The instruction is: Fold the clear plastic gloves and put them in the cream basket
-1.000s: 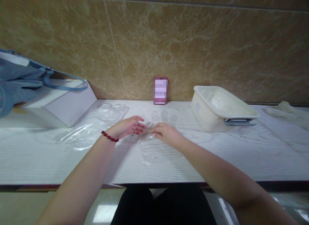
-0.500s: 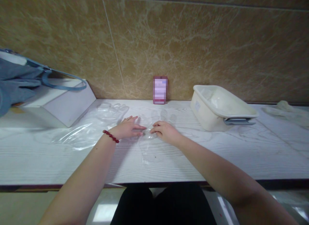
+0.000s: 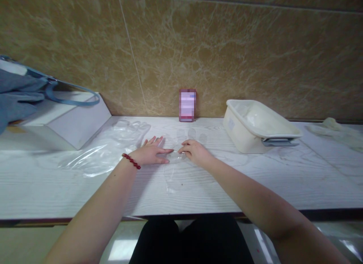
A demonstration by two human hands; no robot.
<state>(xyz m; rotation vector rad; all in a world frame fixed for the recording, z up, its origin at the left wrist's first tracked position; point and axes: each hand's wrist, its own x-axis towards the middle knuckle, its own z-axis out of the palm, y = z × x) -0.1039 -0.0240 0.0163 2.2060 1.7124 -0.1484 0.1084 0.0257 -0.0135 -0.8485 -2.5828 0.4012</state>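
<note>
A clear plastic glove (image 3: 175, 173) lies on the white wood-grain table (image 3: 136, 198) in front of me, its rounded finger ends pointing toward the wall. My left hand (image 3: 151, 151), with a red bead bracelet at the wrist, rests on the left part of the glove, fingers spread. From the right, my right hand (image 3: 195, 153) pinches a bunched bit of the film near the glove's middle with thumb and fingertips. To the left of my left hand lies a pile of clear plastic gloves (image 3: 104, 150), spread out and shiny.
Against the wall leans a phone (image 3: 187, 105) with a blurred screen. A cream plastic tub (image 3: 241, 133) with a grey handle stands at right, crumpled thin gloves (image 3: 337, 131) beyond it. At left, a blue bag (image 3: 19, 93) sits on a white box (image 3: 79, 120).
My left fingers have spread a little wider and shifted slightly. The right hand keeps its pinch with its fingers a bit more gathered. The glove stays nearly in place.
</note>
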